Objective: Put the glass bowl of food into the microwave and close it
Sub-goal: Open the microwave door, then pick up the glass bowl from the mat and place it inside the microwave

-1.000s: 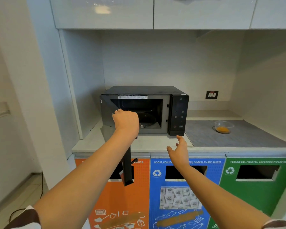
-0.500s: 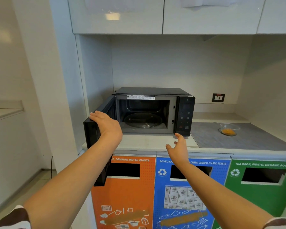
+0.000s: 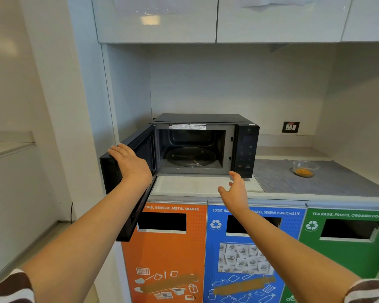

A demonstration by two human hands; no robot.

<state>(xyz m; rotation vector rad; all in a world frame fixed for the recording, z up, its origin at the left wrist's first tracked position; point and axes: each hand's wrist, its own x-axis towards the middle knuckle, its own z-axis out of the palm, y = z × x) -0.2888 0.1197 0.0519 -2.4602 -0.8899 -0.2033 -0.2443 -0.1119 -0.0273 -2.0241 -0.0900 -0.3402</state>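
The microwave (image 3: 204, 145) stands on the pale counter (image 3: 197, 185) with its door (image 3: 127, 178) swung out to the left, so the cavity and its glass turntable (image 3: 189, 157) are open to view and nothing yet sits inside. The left hand (image 3: 130, 164) lies flat on the top edge of that door, fingers extended and together, palm down, resting there rather than gripping; it holds nothing else. The right hand (image 3: 235, 189) hovers above the front of the counter just below the microwave's control panel (image 3: 246, 150), loosely open with fingers spread and slightly curled, and it is empty. The glass bowl of food (image 3: 305, 168) sits upright on the grey mat (image 3: 315, 178) to the right of the microwave, well apart from both hands, with an orange-yellow heap in its bottom. What the coming move turns on is plain: the bowl lies off to the right and a little farther back than the right hand, on the opposite side of the oven from the door, so the right hand is clearly the nearer one, while the left would have to cross the whole open front. The bowl is round, so no approach axis is favoured; its open rim faces up. I judge the fetching of the bowl not yet begun, and the carry will run leftward past the control panel into the cavity.
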